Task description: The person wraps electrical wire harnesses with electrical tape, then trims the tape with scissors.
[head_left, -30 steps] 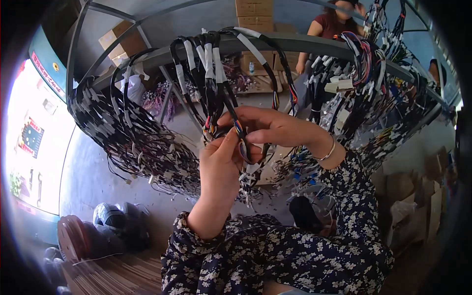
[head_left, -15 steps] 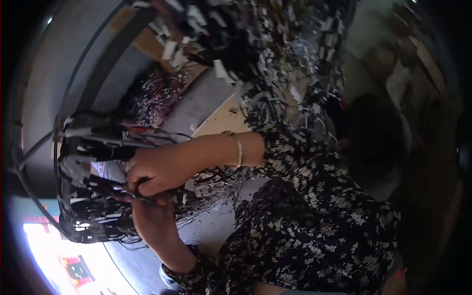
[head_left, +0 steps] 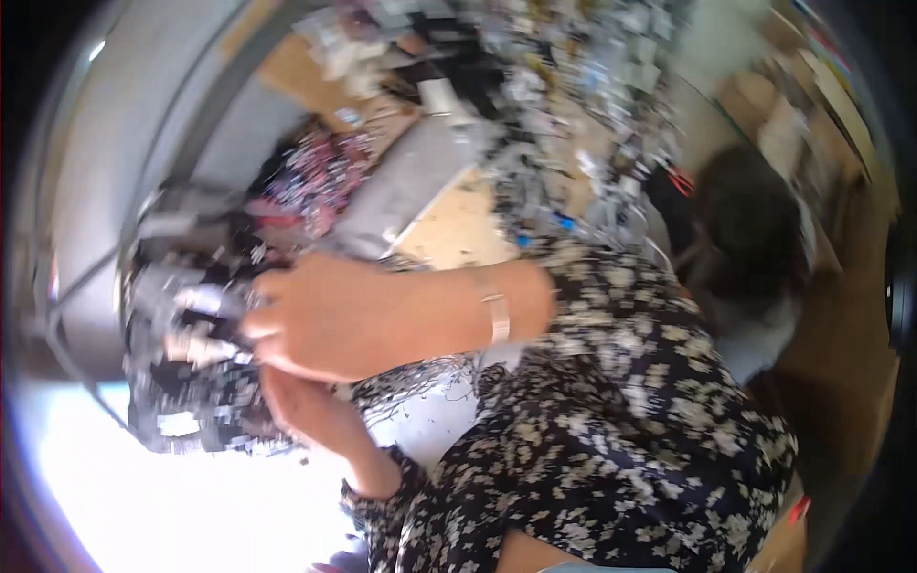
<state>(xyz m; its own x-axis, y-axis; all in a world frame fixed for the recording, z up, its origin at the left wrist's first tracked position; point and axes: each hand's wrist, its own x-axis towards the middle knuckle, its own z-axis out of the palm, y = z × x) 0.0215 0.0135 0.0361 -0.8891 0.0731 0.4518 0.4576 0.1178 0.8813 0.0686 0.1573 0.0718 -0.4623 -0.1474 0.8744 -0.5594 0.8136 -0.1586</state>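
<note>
My right hand (head_left: 320, 315), with a bracelet (head_left: 499, 317) on its wrist, reaches left over a rack of dark wires (head_left: 205, 353) with pale pieces among them. Its fingers are bent inward against the wires; motion blur and the hand itself hide what lies in them. Just below it is my left hand (head_left: 310, 411), its fingers tucked behind the right hand and out of sight. Both hands are at the right side of the dark wires, close together or touching. Thin loose wires (head_left: 420, 382) spread beneath my right forearm.
A big mass of wires with pale connectors (head_left: 611, 124) hangs at the top. Reddish wires (head_left: 315, 177) lie in a heap near a grey panel (head_left: 406, 181) and a tan board (head_left: 458, 229). A dark-haired person (head_left: 750, 220) is at the right. Bright light fills the lower left.
My right hand has shifted over the left one and now covers its fingers. The dark strand seen at the fingertips earlier is lost in blur. The whole view has moved slightly and brightened.
</note>
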